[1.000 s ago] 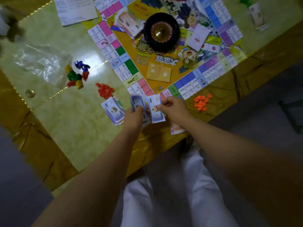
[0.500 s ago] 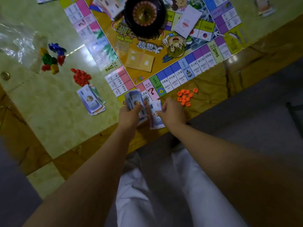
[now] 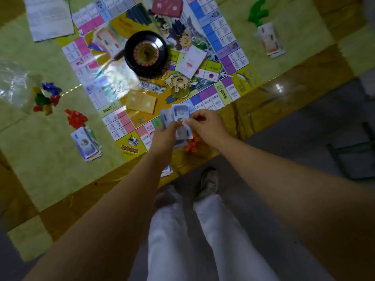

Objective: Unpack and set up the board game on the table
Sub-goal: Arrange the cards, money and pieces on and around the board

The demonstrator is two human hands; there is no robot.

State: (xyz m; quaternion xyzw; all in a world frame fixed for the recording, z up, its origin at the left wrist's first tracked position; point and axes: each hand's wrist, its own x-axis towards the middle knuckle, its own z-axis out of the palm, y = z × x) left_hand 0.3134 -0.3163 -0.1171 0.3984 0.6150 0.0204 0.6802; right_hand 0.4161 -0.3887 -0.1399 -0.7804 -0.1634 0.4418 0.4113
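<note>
Near table [image 3: 50, 169] edge: left hand [image 3: 162, 136] grips a fan of banknotes [image 3: 179, 113], right hand [image 3: 207, 126] pinches one note from it | risk, my read: a loose note could slip off the edge or scatter the orange pieces [image 3: 191, 146] beneath | board [image 3: 129, 147] lies spread beyond, spinner [image 3: 146, 52] at its centre | print too blurred to read.

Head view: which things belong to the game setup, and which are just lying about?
In the job: game board, roulette wheel, banknotes held by left hand and right hand, money stack, red pieces, orange pieces, coloured pawns.
Lying about: clear plastic bag, dark frame on the floor.
</note>
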